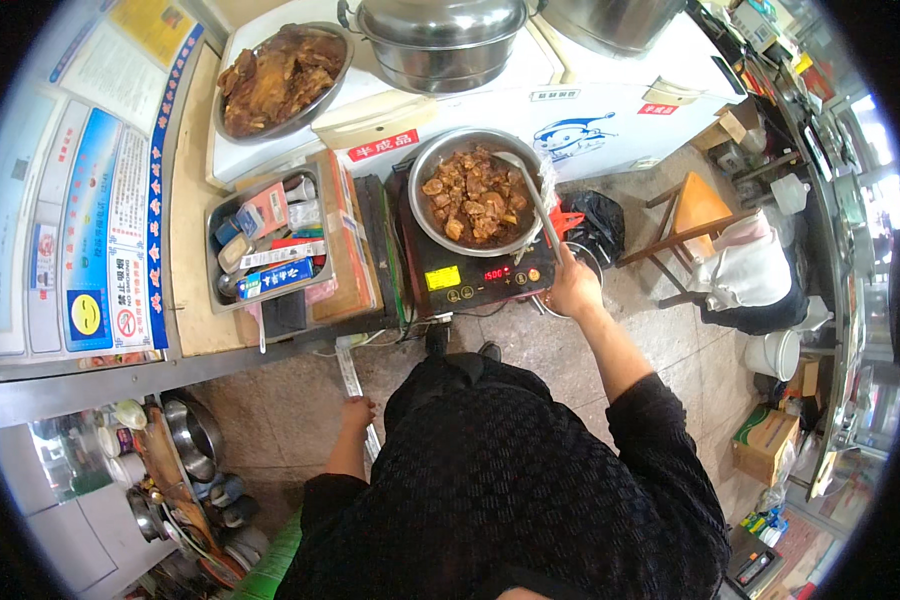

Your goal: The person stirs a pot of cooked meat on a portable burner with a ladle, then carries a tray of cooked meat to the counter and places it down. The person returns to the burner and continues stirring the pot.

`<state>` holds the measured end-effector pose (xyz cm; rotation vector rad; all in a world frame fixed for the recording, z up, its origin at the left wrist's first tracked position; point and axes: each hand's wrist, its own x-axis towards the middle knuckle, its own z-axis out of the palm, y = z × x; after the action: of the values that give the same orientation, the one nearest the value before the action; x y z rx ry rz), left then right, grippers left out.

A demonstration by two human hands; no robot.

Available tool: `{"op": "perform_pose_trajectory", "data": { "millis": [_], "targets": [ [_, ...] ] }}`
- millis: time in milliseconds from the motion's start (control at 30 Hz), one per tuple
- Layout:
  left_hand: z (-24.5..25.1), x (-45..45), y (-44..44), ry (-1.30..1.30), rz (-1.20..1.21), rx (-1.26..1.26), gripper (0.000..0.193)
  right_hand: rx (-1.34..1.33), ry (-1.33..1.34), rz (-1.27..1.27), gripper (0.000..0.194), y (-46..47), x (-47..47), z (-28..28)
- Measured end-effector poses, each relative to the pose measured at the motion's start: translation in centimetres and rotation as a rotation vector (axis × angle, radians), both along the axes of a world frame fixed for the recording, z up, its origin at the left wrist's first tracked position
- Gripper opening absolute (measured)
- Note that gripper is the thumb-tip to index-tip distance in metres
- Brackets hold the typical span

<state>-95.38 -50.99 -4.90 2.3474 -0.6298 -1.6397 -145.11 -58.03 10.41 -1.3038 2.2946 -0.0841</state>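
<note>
My right hand [576, 289] grips the long metal handle of a cooking spoon or ladle [538, 196]. Its head rests at the far right inside a round metal pan [418, 211]. Chunks of browned meat [476, 195] in dark sauce fill the pan. Beneath it is a black induction cooktop [487, 279] with lit red digits and a yellow sticker. My left hand [358, 411] hangs low at my left side with curled fingers, and nothing shows in it. A pale strip [350, 370] passes behind that hand, near the floor.
Behind the pan, a white chest freezer [487, 112] carries a lidded steel pot [439, 52] and a bowl of large cooked meat pieces [285, 79]. Left stands a metal tray [322, 247] of packets and utensils. A black plastic bag [591, 225] and wooden chair [679, 232] are right.
</note>
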Motion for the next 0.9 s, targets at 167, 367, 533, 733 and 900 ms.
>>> {"op": "perform_pose_trajectory", "data": {
  "millis": [167, 367, 533, 733, 900],
  "targets": [
    [0.5, 0.2, -0.2, -0.034, -0.016, 0.031, 0.017, 0.167, 0.111, -0.032, 0.061, -1.6, 0.7, -3.7],
    [0.9, 0.7, 0.5, -0.019, 0.013, 0.008, 0.015, -0.063, -1.057, -0.790, 0.013, -2.9, 0.3, -4.7],
    [0.6, 1.4, 0.8, 0.017, -0.039, 0.080, 0.013, -0.019, -1.416, -0.960, 0.013, -1.7, -2.0, -3.3],
    [-0.7, 2.0, 0.7, -0.071, -0.112, 0.065, 0.018, -0.186, -1.247, -0.796, 0.030, 0.2, -1.4, -3.5],
    [-0.6, 1.7, 0.1, 0.001, -0.059, 0.034, 0.015, -0.250, -0.636, -0.397, 0.048, 0.0, -0.7, -4.5]
  ]
}}
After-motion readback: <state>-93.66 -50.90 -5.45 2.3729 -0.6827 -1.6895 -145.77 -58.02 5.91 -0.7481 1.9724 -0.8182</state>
